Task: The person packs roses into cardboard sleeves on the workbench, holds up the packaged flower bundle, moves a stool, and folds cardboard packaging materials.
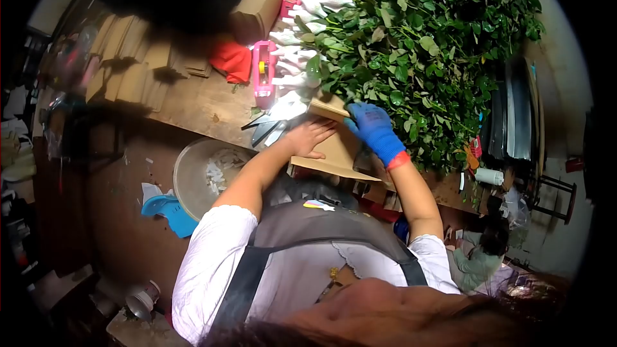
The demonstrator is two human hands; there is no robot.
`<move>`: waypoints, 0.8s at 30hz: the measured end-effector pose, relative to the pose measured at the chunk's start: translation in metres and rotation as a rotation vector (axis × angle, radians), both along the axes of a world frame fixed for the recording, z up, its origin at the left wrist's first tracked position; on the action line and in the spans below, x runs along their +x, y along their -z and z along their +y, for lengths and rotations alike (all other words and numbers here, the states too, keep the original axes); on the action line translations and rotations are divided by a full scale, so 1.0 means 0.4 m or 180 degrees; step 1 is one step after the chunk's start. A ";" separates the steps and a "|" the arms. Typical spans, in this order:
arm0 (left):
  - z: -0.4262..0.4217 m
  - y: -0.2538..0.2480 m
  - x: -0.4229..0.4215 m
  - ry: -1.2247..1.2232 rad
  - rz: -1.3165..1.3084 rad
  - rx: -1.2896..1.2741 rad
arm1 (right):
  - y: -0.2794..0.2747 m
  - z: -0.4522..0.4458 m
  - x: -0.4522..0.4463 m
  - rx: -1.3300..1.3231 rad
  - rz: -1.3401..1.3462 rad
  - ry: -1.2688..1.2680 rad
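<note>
A brown cardboard sheet (337, 146) lies at the table's near edge, with a folded cardboard flap (329, 108) raised at its far end. My bare left hand (311, 138) rests flat on the cardboard's left side, fingers stretched out. On the right, my right hand (373, 127) wears a blue glove with a red cuff. Its fingers close on the right end of the flap; the fingertips are partly hidden. Just beyond are leafy green stems (411, 58) whose heads wear white mesh sleeves (299, 58). Dark blades, perhaps scissors (260, 130), lie left of my left hand.
Pink tape dispensers (263, 77) and a red cloth (231, 61) sit on the wooden table (218, 106). Stacked cardboard pieces (125, 58) lie farther left. Below the edge stands a bin (193, 173) with white scraps, beside a blue plastic object (168, 212). Another person (479, 260) is at lower right.
</note>
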State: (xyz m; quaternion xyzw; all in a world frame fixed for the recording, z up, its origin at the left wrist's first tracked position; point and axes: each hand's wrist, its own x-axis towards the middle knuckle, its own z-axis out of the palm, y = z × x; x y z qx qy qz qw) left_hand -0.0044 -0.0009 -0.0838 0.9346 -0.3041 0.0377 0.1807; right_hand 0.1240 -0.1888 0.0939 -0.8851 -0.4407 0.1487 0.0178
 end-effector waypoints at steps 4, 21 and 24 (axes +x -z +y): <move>0.001 -0.020 -0.002 -0.0027 0.0478 0.0162 | -0.146 0.009 -0.151 0.1475 -0.0066 -0.0607; 0.427 -0.065 -0.196 -0.3867 -0.0540 -0.4107 | 0.063 -0.009 -0.332 0.0513 0.0277 -0.0204; 0.877 -0.016 -0.195 -0.4952 -0.1095 -0.4761 | 0.053 0.000 -0.328 0.0368 0.0413 -0.0169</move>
